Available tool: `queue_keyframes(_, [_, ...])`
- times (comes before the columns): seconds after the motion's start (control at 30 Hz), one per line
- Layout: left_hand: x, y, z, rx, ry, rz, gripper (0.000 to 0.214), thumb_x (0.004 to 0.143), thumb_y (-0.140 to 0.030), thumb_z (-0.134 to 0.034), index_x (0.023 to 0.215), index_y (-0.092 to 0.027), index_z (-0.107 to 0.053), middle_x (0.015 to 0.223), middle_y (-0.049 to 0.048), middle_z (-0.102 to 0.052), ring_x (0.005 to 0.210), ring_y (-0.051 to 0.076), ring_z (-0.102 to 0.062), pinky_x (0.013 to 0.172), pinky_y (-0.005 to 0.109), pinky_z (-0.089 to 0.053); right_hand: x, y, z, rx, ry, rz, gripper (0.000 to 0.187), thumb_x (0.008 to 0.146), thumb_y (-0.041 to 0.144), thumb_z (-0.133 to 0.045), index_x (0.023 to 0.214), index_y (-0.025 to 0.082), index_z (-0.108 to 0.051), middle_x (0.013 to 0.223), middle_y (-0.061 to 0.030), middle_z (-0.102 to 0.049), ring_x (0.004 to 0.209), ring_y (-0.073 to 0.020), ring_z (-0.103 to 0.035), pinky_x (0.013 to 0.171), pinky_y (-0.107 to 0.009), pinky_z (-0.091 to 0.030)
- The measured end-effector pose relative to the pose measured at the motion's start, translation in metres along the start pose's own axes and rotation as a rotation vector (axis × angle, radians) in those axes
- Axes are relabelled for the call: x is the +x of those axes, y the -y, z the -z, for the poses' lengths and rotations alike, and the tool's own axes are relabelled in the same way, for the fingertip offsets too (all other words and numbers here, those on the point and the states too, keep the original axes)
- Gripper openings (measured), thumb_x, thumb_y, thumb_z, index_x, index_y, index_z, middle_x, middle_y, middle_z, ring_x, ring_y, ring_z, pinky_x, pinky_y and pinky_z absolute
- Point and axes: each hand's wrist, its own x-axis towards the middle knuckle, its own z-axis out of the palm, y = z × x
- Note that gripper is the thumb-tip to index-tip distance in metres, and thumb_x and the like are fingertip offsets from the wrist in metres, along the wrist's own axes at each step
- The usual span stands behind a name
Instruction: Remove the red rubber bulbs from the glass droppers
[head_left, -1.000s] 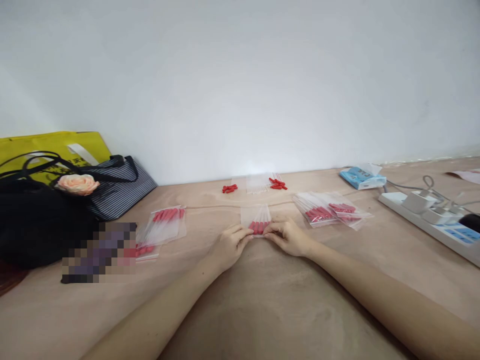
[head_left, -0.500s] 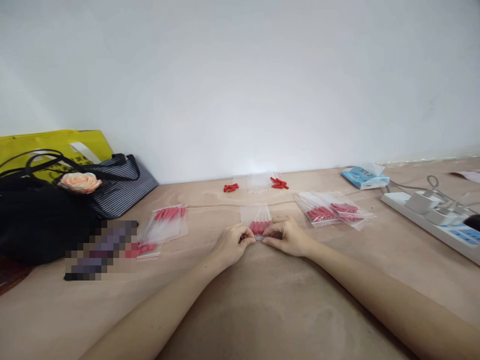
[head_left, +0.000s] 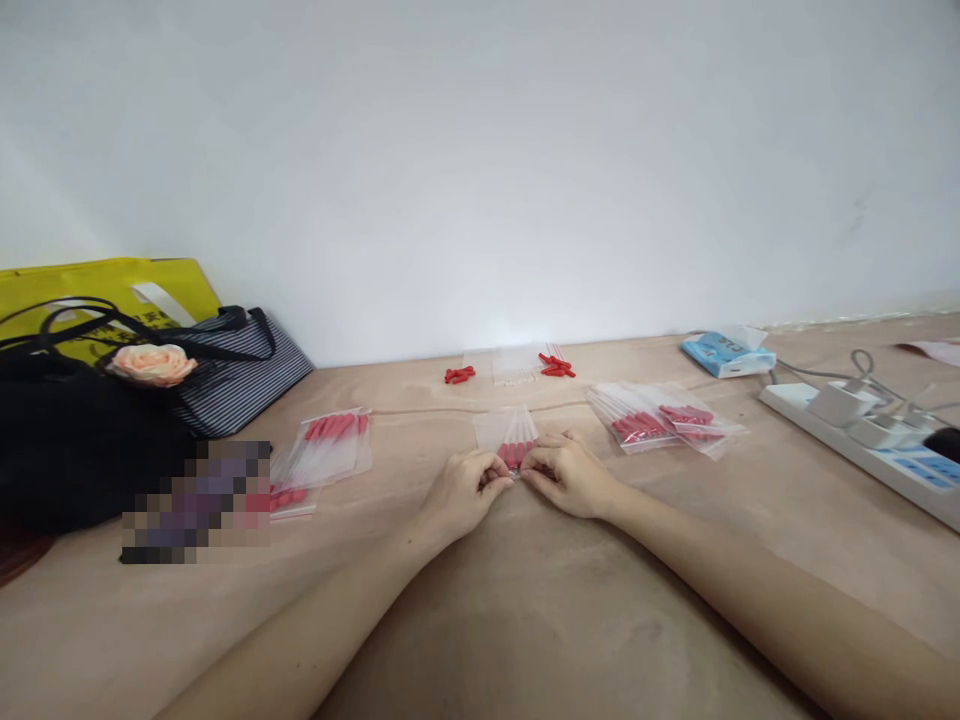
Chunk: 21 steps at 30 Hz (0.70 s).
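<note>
A clear zip bag [head_left: 491, 428] lies in front of me with several red-handled sticks [head_left: 514, 455] inside, their thin pale ends fanning away from me. My left hand [head_left: 469, 490] pinches the bag's near edge at its left corner. On the other side my right hand [head_left: 566, 475] pinches the same edge, its fingers partly over the red handles. The two sets of fingertips are close together. Filled bags [head_left: 637, 425] of the same red-handled sticks rest to the right, and more filled bags [head_left: 334, 450] overlap on the left.
Loose red pieces [head_left: 460, 375] and red-handled sticks [head_left: 556, 366] lie near the wall, beside clear bags [head_left: 515, 367]. A blue tissue pack [head_left: 727, 355] and a power strip [head_left: 862, 450] with plugs stand right. Dark, striped [head_left: 240, 375] and yellow bags [head_left: 180, 285] crowd the left.
My right hand has shifted slightly left along the bag's edge, closer to my left hand. My left hand keeps its pinch; the view has moved a little.
</note>
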Motion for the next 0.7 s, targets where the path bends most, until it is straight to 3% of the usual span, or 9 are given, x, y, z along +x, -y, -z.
queue_keyframes(0.23, [-0.0022, -0.0008, 0.0032, 0.046, -0.048, -0.031, 0.012, 0.069, -0.026, -0.062, 0.078, -0.019, -0.061, 0.074, -0.0013, -0.055, 0.066, 0.012, -0.052, 0.06, 0.023, -0.04, 0.0008, 0.0013, -0.0012, 0.073, -0.006, -0.118, 0.014, 0.08, 0.019, -0.046, 0.073, 0.018, -0.058, 0.069, 0.0019, -0.059, 0.063, -0.0096, -0.049, 0.07, -0.027, -0.025])
queue_keyframes(0.47, [-0.0012, 0.0037, 0.0024, 0.014, -0.064, -0.059, 0.006, 0.071, -0.021, -0.06, 0.075, -0.018, -0.06, 0.074, -0.0009, -0.057, 0.067, 0.011, -0.054, 0.061, 0.022, -0.042, 0.0021, -0.0032, 0.0017, 0.074, 0.039, -0.074, 0.014, 0.078, 0.014, -0.045, 0.077, 0.019, -0.059, 0.073, 0.001, -0.061, 0.063, -0.0102, -0.051, 0.069, -0.026, -0.028])
queue_keyframes(0.7, [-0.0017, 0.0044, 0.0046, 0.235, -0.144, -0.454, 0.016, 0.081, -0.019, -0.048, 0.084, -0.021, -0.064, 0.083, 0.002, -0.06, 0.074, 0.012, -0.054, 0.068, 0.025, -0.043, 0.0026, -0.0069, -0.0018, 0.222, 0.032, -0.083, 0.017, 0.078, 0.011, -0.042, 0.077, 0.018, -0.058, 0.073, -0.0008, -0.062, 0.065, -0.0114, -0.053, 0.063, -0.023, -0.036])
